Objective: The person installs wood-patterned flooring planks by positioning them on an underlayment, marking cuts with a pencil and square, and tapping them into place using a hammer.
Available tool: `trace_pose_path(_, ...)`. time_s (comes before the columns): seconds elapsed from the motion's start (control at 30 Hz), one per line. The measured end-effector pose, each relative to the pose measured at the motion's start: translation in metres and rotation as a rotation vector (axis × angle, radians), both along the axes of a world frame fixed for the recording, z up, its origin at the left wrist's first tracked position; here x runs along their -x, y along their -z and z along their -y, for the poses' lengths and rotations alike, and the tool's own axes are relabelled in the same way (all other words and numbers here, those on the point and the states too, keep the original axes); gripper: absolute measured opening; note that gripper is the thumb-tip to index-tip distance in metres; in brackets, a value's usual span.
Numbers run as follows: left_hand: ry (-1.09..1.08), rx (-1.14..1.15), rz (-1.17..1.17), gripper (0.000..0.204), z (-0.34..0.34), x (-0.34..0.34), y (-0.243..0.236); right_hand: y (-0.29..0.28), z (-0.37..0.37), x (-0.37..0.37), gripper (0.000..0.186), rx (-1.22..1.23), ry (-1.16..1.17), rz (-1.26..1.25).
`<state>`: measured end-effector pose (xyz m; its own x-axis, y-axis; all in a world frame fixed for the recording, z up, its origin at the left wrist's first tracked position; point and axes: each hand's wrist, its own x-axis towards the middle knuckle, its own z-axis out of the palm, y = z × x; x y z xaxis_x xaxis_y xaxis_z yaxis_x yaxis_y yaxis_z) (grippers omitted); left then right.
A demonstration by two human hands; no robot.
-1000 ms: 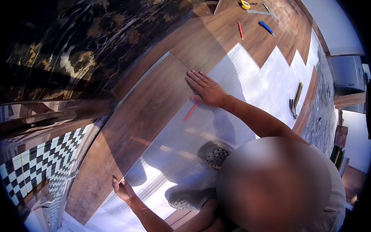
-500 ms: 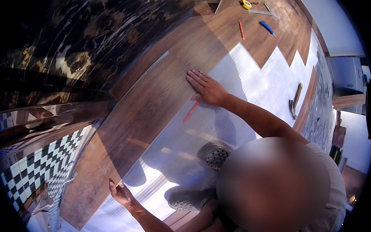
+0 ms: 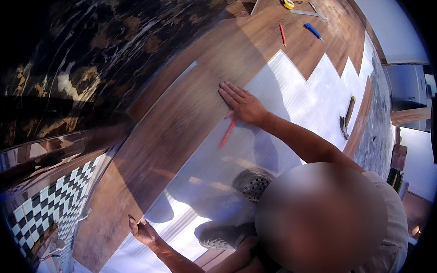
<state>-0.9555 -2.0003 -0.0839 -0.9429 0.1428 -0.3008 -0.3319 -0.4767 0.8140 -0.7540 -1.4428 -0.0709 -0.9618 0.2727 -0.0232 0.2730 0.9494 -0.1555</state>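
A long brown wood-look plank lies diagonally along the dark marbled surface at left. My right hand rests flat on its upper part, fingers straight and close together. A red pencil lies beside that hand on the white sheet underlay. At the plank's lower right edge, my left hand holds it with curled fingers, thumb and fingertips at the edge. My grey clogs stand on the underlay between my arms. A large blurred patch hides the lower right.
Laid planks end in steps above, carrying another red pencil, a yellow tape measure, a metal square and a blue knife. A hammer lies at right. Checkered tiles and loose wires show lower left.
My left hand has moved slightly down and left with the plank's edge, and the plank has shifted a little. My right hand stays pressed in nearly the same spot.
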Motion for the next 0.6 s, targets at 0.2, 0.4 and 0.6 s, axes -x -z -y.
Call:
trace_pose_path(0.2, -0.047, 0.03, 0.105, 0.034, -0.028, 0.001, -0.026, -0.004, 0.0, -0.001, 0.089, 0.004, 0.026, 0.0)
trace_pose_path(0.4, -0.03, 0.013, 0.124, 0.037, -0.022, 0.002, -0.021, 0.001, 0.001, 0.001, 0.089, -0.004, 0.035, 0.016)
trace_pose_path(0.6, -0.024, -0.034, 0.201, 0.038, -0.018, 0.003, -0.01, 0.003, 0.002, 0.003, 0.086, 0.024, 0.051, 0.036)
